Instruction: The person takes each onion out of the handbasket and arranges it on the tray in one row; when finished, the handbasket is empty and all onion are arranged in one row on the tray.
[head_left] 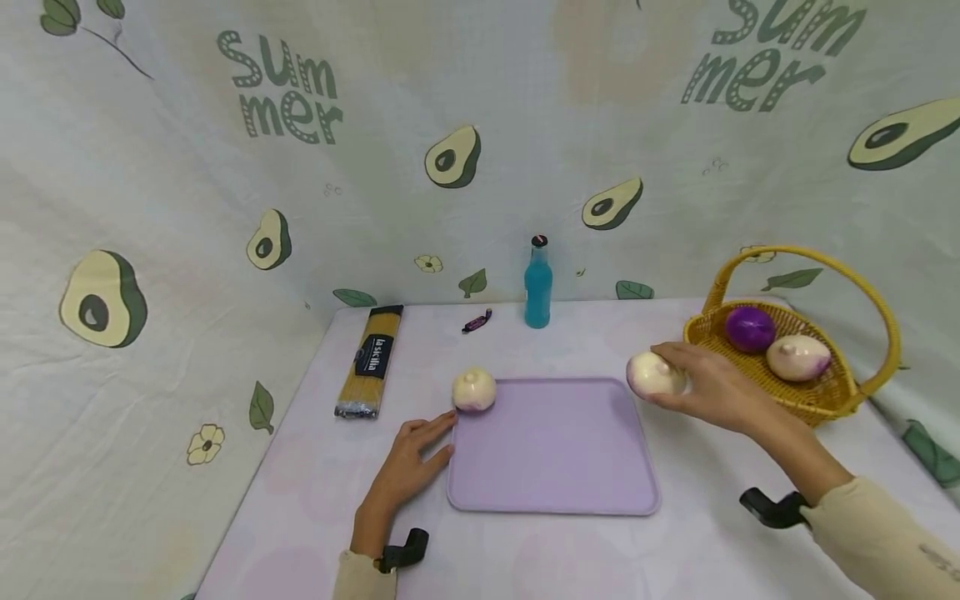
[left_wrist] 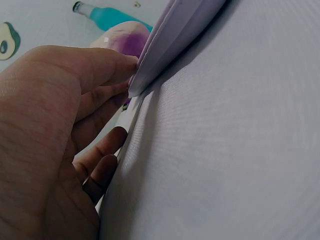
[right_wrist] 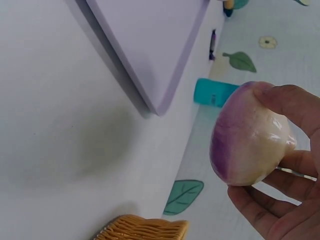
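The right hand (head_left: 712, 387) gripped a turnip (head_left: 654, 375), fingers curled around its far side. The turnip was white with a purple flush, and it was held above the table (head_left: 300, 500), just off the tray's (head_left: 555, 446) 2 o'clock corner. In the right wrist view, the fingers (right_wrist: 287, 107) and thumb wrapped the turnip (right_wrist: 250, 135), and the tray corner (right_wrist: 160, 107) lay below it, apart from it.

A second turnip (head_left: 474, 390) sat at the tray's 10 o'clock corner, on or against the rim; which one could not be determined. The left hand (head_left: 412, 467) lay flat on the table at the tray's 9 o'clock edge, fingers extended and held loosely together, with nothing in its grasp. The fingertips pointed toward the second turnip and stopped just short of it. In the left wrist view, the fingers (left_wrist: 100, 65) touched the tray rim (left_wrist: 170, 35), and the second turnip (left_wrist: 125, 37) showed beyond them.

A basket (head_left: 810, 392) with a hoop handle stood at 3 o'clock from the held turnip, near the right hand. It contained a purple onion (head_left: 748, 327) and a third turnip (head_left: 798, 357), side by side.

A blue bottle (head_left: 537, 287) stood upright at the tray's 12 o'clock, near the table's far edge. A candy (head_left: 477, 321) lay just to its 9 o'clock. A spaghetti pack (head_left: 369, 360) lay at the tray's 10 o'clock, well apart from it.
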